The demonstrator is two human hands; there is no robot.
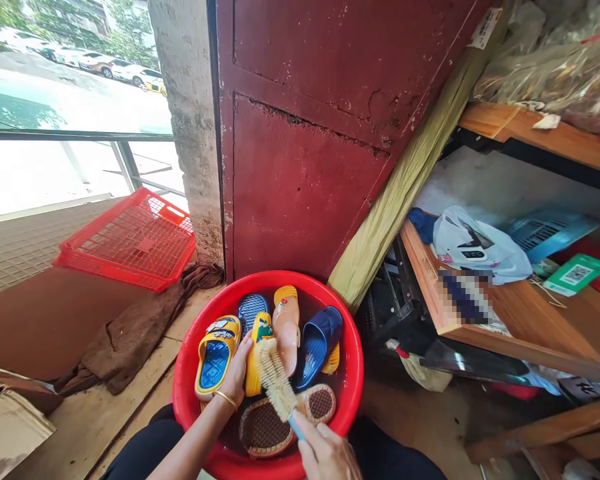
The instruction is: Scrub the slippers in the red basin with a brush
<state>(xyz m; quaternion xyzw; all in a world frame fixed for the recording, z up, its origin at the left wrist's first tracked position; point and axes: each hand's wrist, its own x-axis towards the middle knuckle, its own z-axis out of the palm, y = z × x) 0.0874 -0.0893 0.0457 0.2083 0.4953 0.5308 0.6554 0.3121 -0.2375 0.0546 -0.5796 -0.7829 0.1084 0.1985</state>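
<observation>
My left hand (236, 371) grips a yellow sandal (254, 373) with a green patch on its strap, holding it over the red basin (181, 360). In my right hand (329, 448) is the blue handle of a scrubbing brush (276, 380), whose pale bristles lie against the sandal's side. Around them in the basin sit a yellow and blue sandal (214, 363), a dark blue slipper (314, 347), a pinkish sandal (287, 323) and a blue ridged slipper (253, 305). Brown-soled shoes (265, 427) lie sole up near me. Dark water shows between them.
A maroon metal door (300, 187) stands right behind the basin. To the left are a red plastic crate (135, 243) and a brown cloth (125, 347). On the right, a wooden shelf (545, 320) bears a white plastic bag (480, 243).
</observation>
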